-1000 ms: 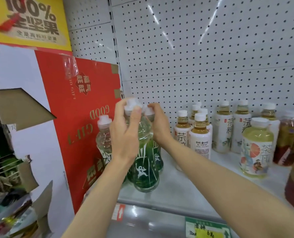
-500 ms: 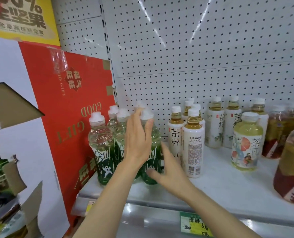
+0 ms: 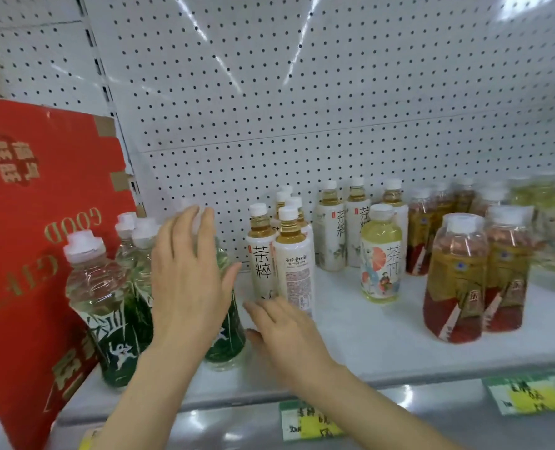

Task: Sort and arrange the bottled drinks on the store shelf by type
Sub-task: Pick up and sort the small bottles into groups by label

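Green bottles (image 3: 104, 306) stood clustered at the shelf's (image 3: 367, 339) left end, beside the red box (image 3: 26, 254); all upright, long axes vertical, white caps up. Left hand (image 3: 185, 280) was in front of the cluster, fingers straight and spread, holding nothing; contact with bottles could not be judged. Right hand (image 3: 286, 329) was low by the rightmost green bottle's base, fingers loosely extended, empty. White tea bottles (image 3: 294, 264) stood upright just right of the hands.

glossy clear plastic bottles (image 3: 96, 297); matt, seemingly metal pegboard (image 3: 302, 108); red cardboard box (image 3: 32, 254).
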`<state>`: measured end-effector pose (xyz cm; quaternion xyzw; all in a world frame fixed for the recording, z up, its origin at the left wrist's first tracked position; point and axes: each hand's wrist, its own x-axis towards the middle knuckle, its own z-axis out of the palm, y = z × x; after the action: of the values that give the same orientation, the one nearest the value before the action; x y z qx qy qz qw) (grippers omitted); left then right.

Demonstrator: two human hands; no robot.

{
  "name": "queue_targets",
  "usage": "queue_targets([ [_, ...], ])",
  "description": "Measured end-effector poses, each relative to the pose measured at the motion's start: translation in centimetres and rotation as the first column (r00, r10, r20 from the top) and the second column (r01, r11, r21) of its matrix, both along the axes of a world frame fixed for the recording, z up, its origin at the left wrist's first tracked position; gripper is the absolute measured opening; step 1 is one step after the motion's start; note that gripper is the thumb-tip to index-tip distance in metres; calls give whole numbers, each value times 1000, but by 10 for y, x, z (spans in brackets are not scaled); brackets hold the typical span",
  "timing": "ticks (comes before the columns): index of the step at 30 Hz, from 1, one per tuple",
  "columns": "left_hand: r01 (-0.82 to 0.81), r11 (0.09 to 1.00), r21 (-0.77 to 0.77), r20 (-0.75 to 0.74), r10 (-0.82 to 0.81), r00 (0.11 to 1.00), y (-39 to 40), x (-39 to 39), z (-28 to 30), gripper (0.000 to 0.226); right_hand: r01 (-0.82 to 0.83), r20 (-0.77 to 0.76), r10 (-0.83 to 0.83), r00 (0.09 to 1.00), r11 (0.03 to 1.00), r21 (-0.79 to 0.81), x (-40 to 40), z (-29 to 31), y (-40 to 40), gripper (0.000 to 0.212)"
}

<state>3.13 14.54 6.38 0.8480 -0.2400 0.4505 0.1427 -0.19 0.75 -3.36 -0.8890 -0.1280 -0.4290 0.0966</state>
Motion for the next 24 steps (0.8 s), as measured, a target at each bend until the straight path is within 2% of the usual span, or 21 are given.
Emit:
queue_targets([
  [2,144,988,-63,112,-137,984,-16,-5,-4,66,46,136,-35,990,996,-82,-15,-1,-20,30],
  [5,418,905,-78,206,-396,895,-54,-16,-11,47,147,197,-124,972,984,-103,-43,-4,-51,23],
  [7,544,836,-69,155,-530,834,-86,-23,-16,43,230,185,-207,961,967,-109,-59,-12,-72,20],
  [9,611,783,-117,-45,-619,784,-121,-29,-18,47,304,143,-288,947,947,-101,-74,-20,-91,21],
  [12,587,773,-240,-372,-632,680,-177,-23,-26,58,391,107,-381,918,915,-99,-93,-23,-117,23],
  [16,444,796,-411,-610,-602,515,-238,5,-39,79,412,74,-406,911,906,-98,-114,-16,-147,26],
  [18,374,776,-508,-641,-630,438,-255,18,-47,90,403,68,-398,915,911,-84,-123,-13,-161,26],
  [21,309,668,-677,-580,-742,335,-270,27,-59,73,370,79,-366,927,928,-45,-133,-12,-176,27],
  [24,266,600,-755,-508,-791,342,-271,25,-65,57,297,52,-297,953,955,14,-139,-18,-188,29],
])
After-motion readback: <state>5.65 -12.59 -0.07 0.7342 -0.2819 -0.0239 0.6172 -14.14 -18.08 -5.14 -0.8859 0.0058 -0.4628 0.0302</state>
